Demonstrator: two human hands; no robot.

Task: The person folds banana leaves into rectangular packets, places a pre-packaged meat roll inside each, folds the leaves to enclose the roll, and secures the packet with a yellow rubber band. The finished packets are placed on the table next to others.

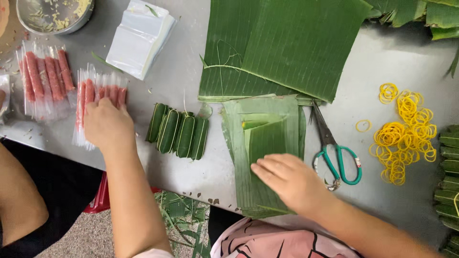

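Note:
My left hand (108, 125) rests on a pile of pink sausages in clear plastic sleeves (98, 95) at the left of the grey table; I cannot tell if its fingers grip one. My right hand (290, 180) lies flat, fingers together, on a stack of cut banana leaf pieces (260, 134) near the table's front edge. Between my hands lie several small rolls wrapped in green leaf (178, 134), side by side.
Large banana leaves (287, 45) cover the back middle. Green-handled scissors (334, 155) lie right of the leaf stack, with yellow rubber bands (404, 136) beyond. More sleeved sausages (45, 76), a stack of clear bags (138, 38), a metal bowl (55, 14), wrapped rolls (449, 181) at right.

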